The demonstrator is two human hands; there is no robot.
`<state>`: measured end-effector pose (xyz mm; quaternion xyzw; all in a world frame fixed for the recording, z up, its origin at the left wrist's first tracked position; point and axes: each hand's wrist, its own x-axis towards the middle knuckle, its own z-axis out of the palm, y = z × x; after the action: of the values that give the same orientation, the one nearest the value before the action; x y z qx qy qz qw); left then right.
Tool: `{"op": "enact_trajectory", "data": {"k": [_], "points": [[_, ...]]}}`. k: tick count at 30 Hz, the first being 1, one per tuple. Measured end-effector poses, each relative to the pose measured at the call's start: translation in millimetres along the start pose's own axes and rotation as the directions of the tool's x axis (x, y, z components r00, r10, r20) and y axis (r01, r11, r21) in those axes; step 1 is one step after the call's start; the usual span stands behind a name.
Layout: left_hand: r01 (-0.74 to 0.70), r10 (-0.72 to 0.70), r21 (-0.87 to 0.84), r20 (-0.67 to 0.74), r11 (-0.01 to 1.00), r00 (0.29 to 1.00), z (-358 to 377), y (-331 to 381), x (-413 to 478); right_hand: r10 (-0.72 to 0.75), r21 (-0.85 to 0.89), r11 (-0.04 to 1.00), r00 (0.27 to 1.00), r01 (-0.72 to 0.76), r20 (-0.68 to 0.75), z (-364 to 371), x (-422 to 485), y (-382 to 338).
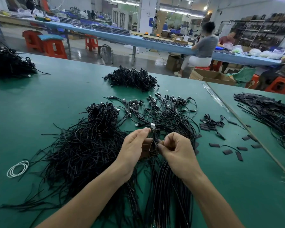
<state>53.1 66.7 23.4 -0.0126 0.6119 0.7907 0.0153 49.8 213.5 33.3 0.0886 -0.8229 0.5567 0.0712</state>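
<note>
- The fingers [145, 131] of the left hand [133, 147] are curled. Thumb and forefinger pinch the upper part of the coiled cable [155, 143], just below its metal plug [153, 125].
- The right hand [178, 150] is curled in tighter. Its fingertips pinch the coil's middle from the 3 o'clock side. Whether a tie strip sits between them cannot be told.
- Location: the coil is held above the green table [39, 99], between the two hands and touching both. The left hand is at its 9 o'clock and the right at its 3 o'clock.
- Long axis: it runs from 12 to 6 o'clock, with the plug at the 12 o'clock end and the folded loop at the 6 o'clock end.
- Governing relation: the work appears to be binding the coil at its waist. The right fingertips lie nearer the waist and the left hand steadies the top, so the wrap would fall to the right hand, across the long axis.
- Surroundings, taken from the hands:
- A heap of loose black strips [82, 145] lies at 9 o'clock.
- Straight cables [163, 186] run under the wrists at 6 o'clock.
- Fanned cables [168, 109] lie at 12 to 1 o'clock.
- A pile of bound bundles [132, 78] sits farther out at 12 o'clock.
- Short black tabs [227, 151] are scattered at 3 o'clock.
- A white cable ring [17, 168] lies at 8 o'clock.
</note>
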Motion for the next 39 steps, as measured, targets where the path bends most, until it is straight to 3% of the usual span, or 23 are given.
{"op": "enact_trajectory", "data": {"k": [3,6,11,14,16,18,21,26,30,33,36,39], "points": [[-0.037,0.039,-0.051,0.056,0.998,0.998,-1,0,-2,-0.016,-0.016,1.000,0.999,0.016,0.045,-2,1,-2],[-0.030,0.043,-0.099,0.128,0.995,0.991,-1,1,-2,0.037,0.080,0.996,0.997,-0.042,0.064,-2,1,-4],[-0.127,0.126,-0.009,0.220,0.992,0.967,-4,3,-5,0.141,0.203,0.967,0.987,-0.155,0.079,-6,0,-1],[-0.230,0.185,0.210,0.213,0.950,0.959,-8,-3,-4,0.157,0.224,0.962,0.987,-0.157,0.018,-10,2,1],[-0.299,0.255,0.426,0.157,0.854,0.954,-11,-13,0,0.138,0.210,0.969,0.990,-0.134,-0.006,-12,4,1],[-0.301,0.285,0.469,0.107,0.830,0.953,-11,-17,1,0.105,0.210,0.973,0.994,-0.100,-0.014,-12,4,-1],[-0.230,0.221,0.376,0.067,0.898,0.973,-10,-18,1,0.048,0.271,0.962,0.999,-0.046,0.000,-8,3,-4],[-0.135,0.131,0.068,0.050,0.989,0.990,-8,-9,4,0.023,0.384,0.921,0.992,-0.070,0.125,1,-3,-6],[-0.011,0.050,-0.249,0.149,0.969,0.988,-6,4,3,0.048,0.358,0.930,0.992,-0.088,0.119,3,-4,-4],[-0.007,0.052,-0.237,0.182,0.972,0.982,-6,2,1,0.055,0.357,0.928,0.988,-0.104,0.145,2,-3,-2],[-0.159,0.189,-0.142,0.233,0.977,0.954,-7,-5,-1,0.075,0.378,0.917,0.987,-0.125,0.145,0,-1,-2],[-0.249,0.221,0.154,0.179,0.956,0.959,-9,-10,-2,0.091,0.377,0.919,0.992,-0.116,0.082,-3,0,-1]]}}
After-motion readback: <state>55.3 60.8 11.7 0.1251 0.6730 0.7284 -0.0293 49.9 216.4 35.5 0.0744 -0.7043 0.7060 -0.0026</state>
